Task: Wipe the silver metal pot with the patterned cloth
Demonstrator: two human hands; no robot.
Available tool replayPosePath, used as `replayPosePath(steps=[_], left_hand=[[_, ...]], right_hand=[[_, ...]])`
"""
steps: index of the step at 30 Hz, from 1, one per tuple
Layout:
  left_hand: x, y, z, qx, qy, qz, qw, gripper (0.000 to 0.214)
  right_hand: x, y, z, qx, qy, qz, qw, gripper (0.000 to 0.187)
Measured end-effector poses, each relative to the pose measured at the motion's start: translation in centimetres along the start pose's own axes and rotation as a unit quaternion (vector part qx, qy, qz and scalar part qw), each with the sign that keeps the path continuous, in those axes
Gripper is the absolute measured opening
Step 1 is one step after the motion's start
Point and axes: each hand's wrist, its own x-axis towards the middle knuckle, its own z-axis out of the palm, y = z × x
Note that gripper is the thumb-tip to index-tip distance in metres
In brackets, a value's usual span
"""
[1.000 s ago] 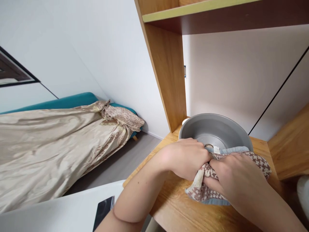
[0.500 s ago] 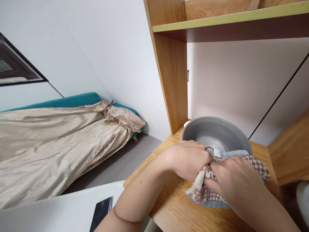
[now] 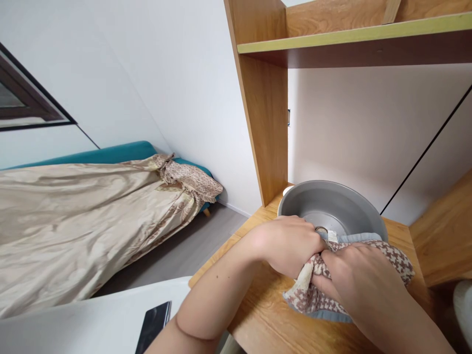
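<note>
A grey metal pot stands on a wooden desk, under a wooden shelf. Over its near rim hangs a brown-and-white houndstooth cloth with a blue-grey backing. My left hand is closed on the cloth at the pot's near rim. My right hand grips the same cloth just to the right, its fingers curled into the fabric. The two hands touch each other over the cloth.
A wooden upright and shelf rise behind the pot. A black phone lies on a white surface at lower left. A teal sofa under a beige cover is at left. A white object sits at far right.
The view has tilted slightly, so the shelf and pot sit a little lower in the frame. Both hands stay closed on the cloth at the pot's rim.
</note>
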Motion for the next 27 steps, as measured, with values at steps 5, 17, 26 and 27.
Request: replayPosePath(steps=[5, 17, 26, 27], left_hand=[[0.0, -0.1, -0.3, -0.002, -0.011, 0.005, 1.0, 0.018], [0.0, -0.1, -0.3, 0.007, -0.019, 0.002, 1.0, 0.019], [0.0, 0.0, -0.5, 0.013, -0.018, 0.003, 1.0, 0.019], [0.0, 0.0, -0.5, 0.013, -0.019, 0.004, 1.0, 0.019]], right_hand=[[0.0, -0.3, 0.1, -0.002, 0.063, -0.003, 0.998, 0.023], [0.1, 0.1, -0.4, 0.018, -0.054, 0.019, 0.998, 0.026], [0.4, 0.2, -1.0, 0.038, -0.123, 0.031, 0.991, 0.029], [0.4, 0.3, -1.1, 0.04, -0.131, 0.034, 0.99, 0.03]])
